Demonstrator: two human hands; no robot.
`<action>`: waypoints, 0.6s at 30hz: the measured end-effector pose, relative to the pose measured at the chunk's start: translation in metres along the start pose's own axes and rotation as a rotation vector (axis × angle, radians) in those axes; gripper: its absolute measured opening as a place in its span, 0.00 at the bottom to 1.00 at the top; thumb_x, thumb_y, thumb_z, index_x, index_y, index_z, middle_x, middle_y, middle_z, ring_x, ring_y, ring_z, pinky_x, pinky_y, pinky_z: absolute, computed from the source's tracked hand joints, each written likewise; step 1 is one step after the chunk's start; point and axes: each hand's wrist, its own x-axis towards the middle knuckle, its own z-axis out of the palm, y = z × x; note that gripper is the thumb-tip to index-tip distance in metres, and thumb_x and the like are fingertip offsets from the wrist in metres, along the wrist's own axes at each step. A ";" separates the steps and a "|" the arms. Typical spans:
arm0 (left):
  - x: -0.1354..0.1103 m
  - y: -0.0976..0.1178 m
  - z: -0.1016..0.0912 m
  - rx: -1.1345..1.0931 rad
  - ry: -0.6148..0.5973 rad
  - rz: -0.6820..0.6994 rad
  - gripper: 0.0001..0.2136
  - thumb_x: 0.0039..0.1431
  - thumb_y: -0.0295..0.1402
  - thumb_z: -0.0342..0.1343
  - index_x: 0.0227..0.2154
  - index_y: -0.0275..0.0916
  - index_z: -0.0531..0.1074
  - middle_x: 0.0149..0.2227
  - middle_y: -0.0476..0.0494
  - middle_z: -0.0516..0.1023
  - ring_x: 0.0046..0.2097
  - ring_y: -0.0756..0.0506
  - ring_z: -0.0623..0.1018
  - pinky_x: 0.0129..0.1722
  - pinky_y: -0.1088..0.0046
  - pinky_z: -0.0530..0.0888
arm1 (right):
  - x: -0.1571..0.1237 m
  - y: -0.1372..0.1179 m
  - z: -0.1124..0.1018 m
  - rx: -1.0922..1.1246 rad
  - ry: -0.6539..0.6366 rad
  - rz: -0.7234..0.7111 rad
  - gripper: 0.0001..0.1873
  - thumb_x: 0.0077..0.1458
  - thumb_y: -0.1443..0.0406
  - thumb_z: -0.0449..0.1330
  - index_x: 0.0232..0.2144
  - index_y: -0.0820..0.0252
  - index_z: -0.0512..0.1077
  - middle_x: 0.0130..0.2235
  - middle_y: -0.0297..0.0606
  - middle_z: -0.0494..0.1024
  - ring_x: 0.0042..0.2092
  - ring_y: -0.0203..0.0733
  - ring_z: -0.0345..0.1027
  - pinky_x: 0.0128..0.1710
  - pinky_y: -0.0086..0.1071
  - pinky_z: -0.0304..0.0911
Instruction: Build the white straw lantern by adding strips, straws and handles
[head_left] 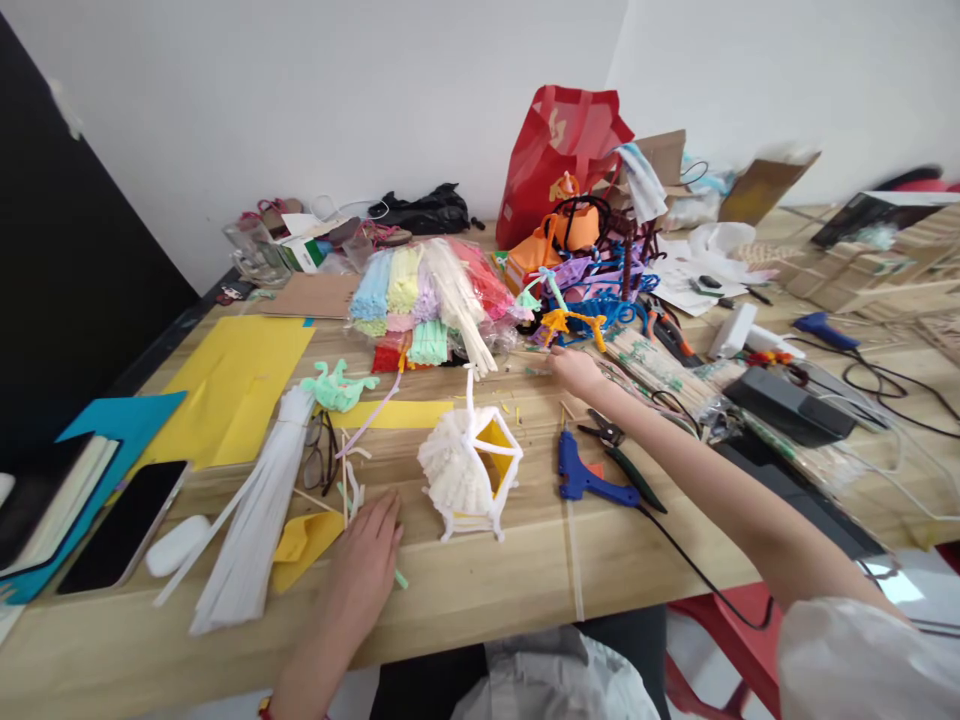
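Observation:
My left hand (365, 560) lies flat on the table, fingers stretched out over pale green and white pipe cleaner scraps (352, 482). Reaching across to the back, my right hand (576, 373) has its fingers drawn together low by the tabletop, near thin sticks and the orange pipe cleaner piece (566, 325); what they pinch, if anything, is too small to make out. Between my hands stands a white pipe cleaner lantern (474, 470) with yellow panels, upright. A blue glue gun (589, 475) lies right of it, beside dark-handled pliers (630, 470).
Bundles of coloured pipe cleaners (420, 290) and a red bag (559, 160) stand at the back. White strips (259, 510), glasses (321, 455), a phone (124, 525) and yellow sheets (232, 385) lie left. The glue gun's cord (705, 570) runs off the front edge.

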 end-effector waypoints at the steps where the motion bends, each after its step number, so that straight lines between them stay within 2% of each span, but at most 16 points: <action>1: 0.000 -0.002 0.000 0.005 -0.003 0.006 0.20 0.66 0.32 0.39 0.55 0.32 0.66 0.56 0.35 0.72 0.55 0.40 0.73 0.55 0.57 0.72 | -0.006 0.003 -0.004 0.020 0.032 0.001 0.13 0.60 0.66 0.59 0.46 0.67 0.72 0.48 0.52 0.74 0.48 0.49 0.71 0.48 0.42 0.68; 4: 0.011 -0.006 0.001 0.024 -0.024 0.046 0.19 0.64 0.28 0.39 0.54 0.30 0.66 0.57 0.34 0.71 0.57 0.39 0.72 0.56 0.56 0.71 | -0.035 0.004 -0.014 0.104 0.132 -0.037 0.13 0.59 0.67 0.57 0.46 0.64 0.73 0.48 0.49 0.75 0.49 0.50 0.72 0.50 0.40 0.67; 7: 0.031 -0.008 0.003 0.014 -0.066 0.080 0.21 0.59 0.22 0.40 0.54 0.29 0.66 0.58 0.32 0.70 0.58 0.38 0.71 0.57 0.55 0.70 | -0.073 0.000 -0.013 0.242 0.243 -0.056 0.15 0.63 0.62 0.53 0.47 0.61 0.73 0.46 0.45 0.77 0.45 0.45 0.74 0.46 0.37 0.70; 10: 0.053 -0.007 0.005 -0.022 -0.082 0.051 0.22 0.57 0.19 0.41 0.54 0.27 0.66 0.58 0.30 0.69 0.59 0.38 0.70 0.59 0.56 0.69 | -0.105 -0.005 0.000 0.776 0.493 0.054 0.14 0.61 0.60 0.55 0.45 0.59 0.75 0.45 0.43 0.77 0.38 0.42 0.76 0.37 0.36 0.72; 13: 0.061 -0.005 0.008 -0.045 -0.067 0.014 0.21 0.58 0.20 0.41 0.54 0.28 0.65 0.58 0.28 0.68 0.59 0.38 0.70 0.58 0.56 0.70 | -0.120 -0.010 0.015 1.078 0.640 0.199 0.13 0.58 0.59 0.58 0.42 0.57 0.76 0.43 0.41 0.78 0.34 0.38 0.75 0.33 0.32 0.69; 15: 0.058 -0.004 0.010 -0.045 -0.066 0.016 0.21 0.58 0.19 0.40 0.53 0.29 0.65 0.58 0.28 0.68 0.60 0.38 0.69 0.58 0.55 0.69 | -0.121 -0.013 0.024 1.189 0.679 0.258 0.12 0.56 0.59 0.60 0.41 0.56 0.77 0.40 0.39 0.78 0.32 0.36 0.73 0.31 0.31 0.67; 18: 0.044 -0.003 0.012 -0.008 -0.082 0.017 0.23 0.57 0.18 0.39 0.55 0.28 0.64 0.59 0.28 0.67 0.61 0.38 0.67 0.59 0.54 0.68 | -0.119 -0.017 0.031 1.290 0.627 0.271 0.13 0.55 0.59 0.62 0.42 0.55 0.77 0.40 0.38 0.79 0.32 0.35 0.72 0.30 0.30 0.65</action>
